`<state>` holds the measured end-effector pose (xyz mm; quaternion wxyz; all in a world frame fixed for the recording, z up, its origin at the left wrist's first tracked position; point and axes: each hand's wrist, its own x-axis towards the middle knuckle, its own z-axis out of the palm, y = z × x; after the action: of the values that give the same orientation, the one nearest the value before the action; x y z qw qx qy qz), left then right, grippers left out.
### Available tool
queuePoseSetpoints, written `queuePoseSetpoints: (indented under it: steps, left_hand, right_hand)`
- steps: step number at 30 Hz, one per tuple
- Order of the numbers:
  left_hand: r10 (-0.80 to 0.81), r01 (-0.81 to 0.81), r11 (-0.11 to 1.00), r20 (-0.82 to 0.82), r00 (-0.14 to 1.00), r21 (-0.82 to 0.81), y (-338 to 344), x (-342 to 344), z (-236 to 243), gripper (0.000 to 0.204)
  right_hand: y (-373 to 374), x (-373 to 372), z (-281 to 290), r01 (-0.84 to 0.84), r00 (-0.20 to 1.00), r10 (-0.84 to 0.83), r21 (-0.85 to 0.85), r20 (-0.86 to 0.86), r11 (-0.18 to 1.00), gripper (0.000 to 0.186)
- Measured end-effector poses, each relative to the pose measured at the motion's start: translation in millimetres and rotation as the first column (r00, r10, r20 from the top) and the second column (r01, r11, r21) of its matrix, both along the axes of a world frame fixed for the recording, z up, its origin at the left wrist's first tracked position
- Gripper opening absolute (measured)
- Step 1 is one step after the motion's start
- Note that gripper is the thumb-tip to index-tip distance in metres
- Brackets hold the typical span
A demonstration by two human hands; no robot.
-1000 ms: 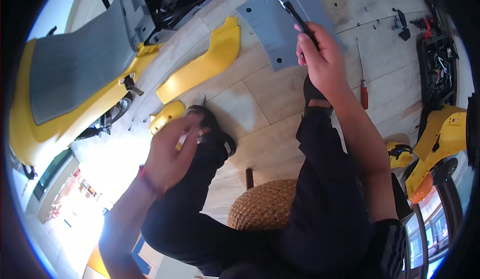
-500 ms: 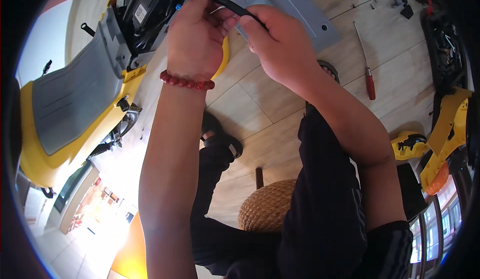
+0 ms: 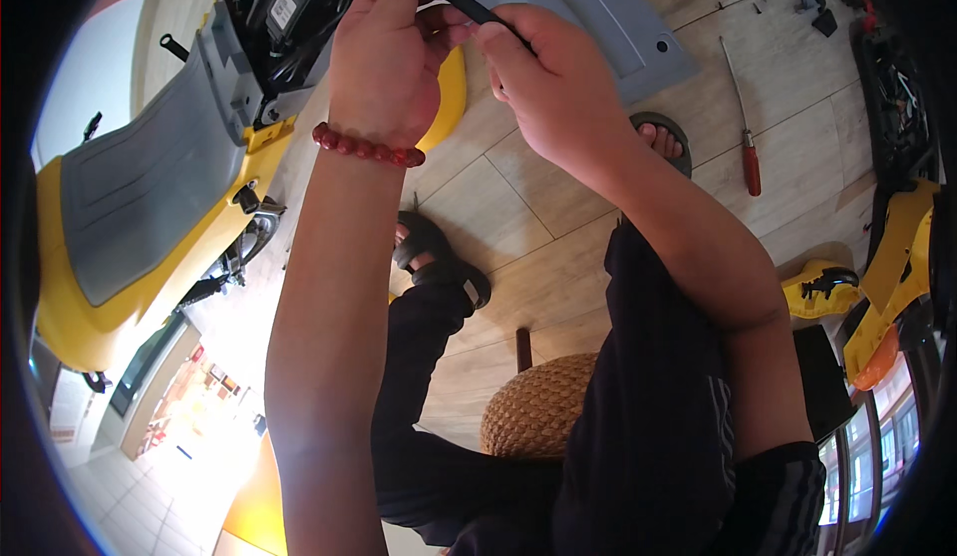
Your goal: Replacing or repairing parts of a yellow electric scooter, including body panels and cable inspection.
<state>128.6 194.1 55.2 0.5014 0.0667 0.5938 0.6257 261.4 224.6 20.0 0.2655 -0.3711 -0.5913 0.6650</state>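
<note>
A slim black cable-like piece (image 3: 469,3) slants between my two hands at the top of the view. My right hand (image 3: 560,92) is closed round its lower end, thumb lying along it. My left hand (image 3: 384,72), with a red bead bracelet at the wrist, has its fingers curled at the upper end; its fingertips are partly hidden. Just left of it are the black inner parts (image 3: 299,32) of a yellow scooter (image 3: 75,322) with a grey seat (image 3: 150,192). Behind my hands a grey panel (image 3: 598,32) lies on the floor.
A red-handled screwdriver (image 3: 751,165) lies on the wood-look floor to the right, with small dark pieces (image 3: 819,2) beyond it. Yellow body panels (image 3: 897,267) and a black tray of parts (image 3: 892,97) are at the far right. A woven stool (image 3: 538,406) stands below.
The view has shifted slightly, so the floor items sit a little further right. Both hands stay on the black piece, the left a little higher in the view, its upper end now less visible.
</note>
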Motion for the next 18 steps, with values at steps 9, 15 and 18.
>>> queuePoseSetpoints:
  steps: [9, 15, 18]
  left_hand:
    - [-0.022, 0.02, 0.999, -0.055, 0.998, -0.037, 0.2, 1.7, 1.2, 0.019]
    - [-0.049, 0.047, 0.998, -0.064, 0.997, -0.031, 3.6, 2.7, 1.9, 0.018]
    - [-0.046, 0.046, 0.999, -0.055, 0.997, -0.005, 5.3, 1.4, 1.1, 0.017]
  right_hand:
    - [-1.7, 1.8, 1.3, -0.011, 1.0, 0.012, -0.077, 0.02, 0.997, 0.022]
    - [0.5, 2.6, 2.1, -0.012, 0.999, 0.003, -0.167, -0.051, 0.986, 0.024]
    - [4.2, 4.4, 3.2, -0.043, 0.994, 0.013, -0.279, -0.109, 0.959, 0.025]
